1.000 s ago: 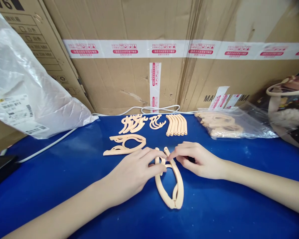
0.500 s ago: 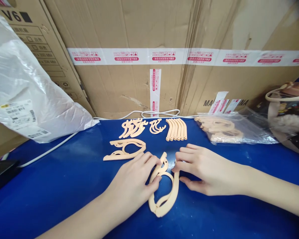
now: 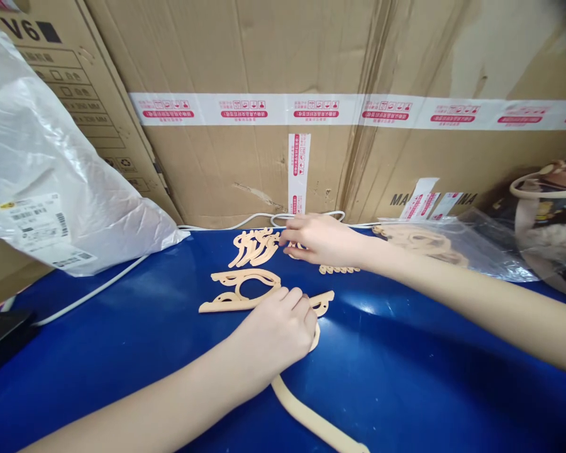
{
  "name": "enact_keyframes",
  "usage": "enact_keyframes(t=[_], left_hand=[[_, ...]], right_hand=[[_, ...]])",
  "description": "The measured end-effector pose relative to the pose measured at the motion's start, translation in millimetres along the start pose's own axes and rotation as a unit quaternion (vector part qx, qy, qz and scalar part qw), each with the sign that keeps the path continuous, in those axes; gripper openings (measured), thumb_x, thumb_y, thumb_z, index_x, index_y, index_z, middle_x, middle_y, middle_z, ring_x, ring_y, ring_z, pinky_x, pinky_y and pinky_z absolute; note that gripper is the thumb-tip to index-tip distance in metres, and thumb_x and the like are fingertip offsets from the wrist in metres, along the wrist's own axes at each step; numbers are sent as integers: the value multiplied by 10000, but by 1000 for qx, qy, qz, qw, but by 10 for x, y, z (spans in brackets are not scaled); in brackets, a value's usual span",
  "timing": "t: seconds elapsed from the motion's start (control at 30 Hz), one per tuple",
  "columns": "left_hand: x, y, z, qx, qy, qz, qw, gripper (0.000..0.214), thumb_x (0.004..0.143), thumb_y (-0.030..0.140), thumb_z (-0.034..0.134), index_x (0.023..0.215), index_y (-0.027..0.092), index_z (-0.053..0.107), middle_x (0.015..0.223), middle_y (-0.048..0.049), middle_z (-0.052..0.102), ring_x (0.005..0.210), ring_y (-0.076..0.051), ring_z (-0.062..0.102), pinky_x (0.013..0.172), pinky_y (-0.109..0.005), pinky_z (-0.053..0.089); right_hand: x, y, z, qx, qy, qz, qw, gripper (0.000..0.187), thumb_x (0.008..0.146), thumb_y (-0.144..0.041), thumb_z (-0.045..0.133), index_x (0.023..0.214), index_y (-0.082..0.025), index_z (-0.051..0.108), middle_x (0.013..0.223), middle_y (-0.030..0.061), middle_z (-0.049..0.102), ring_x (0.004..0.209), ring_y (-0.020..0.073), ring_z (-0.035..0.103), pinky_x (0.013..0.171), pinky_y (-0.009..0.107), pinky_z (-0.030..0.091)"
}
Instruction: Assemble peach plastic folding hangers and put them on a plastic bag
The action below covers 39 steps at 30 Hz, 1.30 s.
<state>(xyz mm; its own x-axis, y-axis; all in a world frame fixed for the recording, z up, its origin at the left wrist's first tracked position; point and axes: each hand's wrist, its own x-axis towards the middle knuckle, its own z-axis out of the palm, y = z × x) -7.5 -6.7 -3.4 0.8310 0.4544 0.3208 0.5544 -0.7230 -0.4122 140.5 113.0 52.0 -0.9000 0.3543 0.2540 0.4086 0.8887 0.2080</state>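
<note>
On the blue table [image 3: 405, 377] my left hand [image 3: 278, 330] is closed over a peach plastic hanger piece [image 3: 311, 415]. The piece's long curved arm runs out toward me and its notched end [image 3: 324, 302] shows past my fingers. My right hand [image 3: 323, 239] reaches to the back of the table, fingers bent together over the spot where the small hooks lie. What it pinches is hidden. Beside it are a pile of small peach parts [image 3: 255, 246] and the ends of several curved bars [image 3: 338, 269]. A folded hanger [image 3: 240, 289] lies just beyond my left hand.
Taped cardboard boxes [image 3: 264, 157] wall off the back. A white plastic bag [image 3: 51, 176] sits at left with a white cable [image 3: 99, 286] under it. At right are a clear bag of peach parts [image 3: 443, 248] and a handbag [image 3: 547, 214]. A black object [image 3: 0, 333] is at the left edge.
My right hand left the hanger piece and moved to the back onto the small hooks. My left hand closed on the piece, which has swung open with its long arm toward me.
</note>
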Motion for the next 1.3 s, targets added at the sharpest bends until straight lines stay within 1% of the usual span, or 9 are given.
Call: enact_keyframes(t=[0.3, 0.43, 0.53, 0.67, 0.93, 1.0, 1.07, 1.17, 1.3], left_hand=[[-60, -32, -8, -77, -31, -81, 993, 210, 874, 25, 511, 938, 100, 696, 946, -84, 723, 814, -237, 639, 693, -346, 507], [-80, 27, -154, -170, -45, -133, 975, 305, 953, 146, 460, 1222, 121, 602, 1159, -104, 674, 1000, -272, 616, 840, -426, 511], [-106, 91, -334, -317, -47, -168, 932, 455, 969, 383, 478, 1373, 174, 472, 1385, -93, 538, 1256, -262, 485, 1034, -449, 429], [-127, 92, -512, -404, -145, -103, 897, 618, 877, 513, 595, 1408, 227, 458, 1530, -105, 363, 1459, -306, 177, 1128, -508, 314], [-163, 51, -442, -405, -225, -44, 885, 650, 902, 590, 511, 1479, 350, 330, 1597, -110, 130, 1456, -348, -19, 1130, -620, 156], [-165, 103, -388, -391, -209, -58, 894, 631, 916, 589, 485, 1476, 336, 342, 1592, -120, 168, 1462, -341, 13, 1137, -607, 159], [-157, 165, -338, -376, -183, -75, 905, 571, 940, 569, 453, 1457, 338, 381, 1581, -111, 229, 1467, -332, 46, 1140, -599, 173], [-129, 247, -284, -360, -141, -97, 917, 423, 998, 476, 377, 1407, 389, 442, 1559, -67, 311, 1469, -315, 97, 1136, -602, 198], [-71, 302, -262, -343, -143, -125, 920, 381, 1000, 418, 412, 1376, 413, 471, 1530, -89, 361, 1448, -349, 190, 1092, -664, 222]], right_hand=[[651, 48, 324, -43, -32, -80, 995, 186, 867, -114, 537, 886, -157, 717, 978, 96, 640, 904, 207, 576, 728, 306, 391], [772, -1, 292, -64, -57, -93, 992, 179, 827, -98, 561, 903, -137, 718, 972, 105, 680, 904, 229, 618, 751, 323, 403], [842, -39, 270, -90, -78, -103, 988, 189, 824, -58, 533, 871, -104, 710, 952, 136, 702, 874, 244, 643, 755, 348, 400], [900, -83, 293, -110, -88, -115, 983, 186, 809, -27, 533, 850, -105, 697, 875, 131, 721, 835, 234, 658, 732, 340, 390], [450, -65, 17, -91, 26, -40, 995, 260, 929, -123, 412, 1091, -98, 614, 926, 130, 705, 841, 228, 634, 724, 344, 389], [160, -79, -110, 33, 98, 38, 994, 245, 938, -159, 419, 1029, -119, 643, 903, 100, 708, 796, 202, 635, 689, 315, 407], [-168, -123, -210, 219, 141, 113, 959, 243, 947, -205, 436, 1020, -143, 659, 907, 61, 718, 803, 171, 644, 700, 286, 436], [-651, -235, -274, 457, 137, 233, 847, 289, 898, -362, 569, 1084, -164, 669, 1051, 69, 717, 892, 178, 645, 762, 296, 476], [-1122, -394, -194, 580, 96, 306, 748, 319, 881, -437, 571, 983, -173, 718, 978, 75, 718, 856, 175, 630, 747, 312, 488]])
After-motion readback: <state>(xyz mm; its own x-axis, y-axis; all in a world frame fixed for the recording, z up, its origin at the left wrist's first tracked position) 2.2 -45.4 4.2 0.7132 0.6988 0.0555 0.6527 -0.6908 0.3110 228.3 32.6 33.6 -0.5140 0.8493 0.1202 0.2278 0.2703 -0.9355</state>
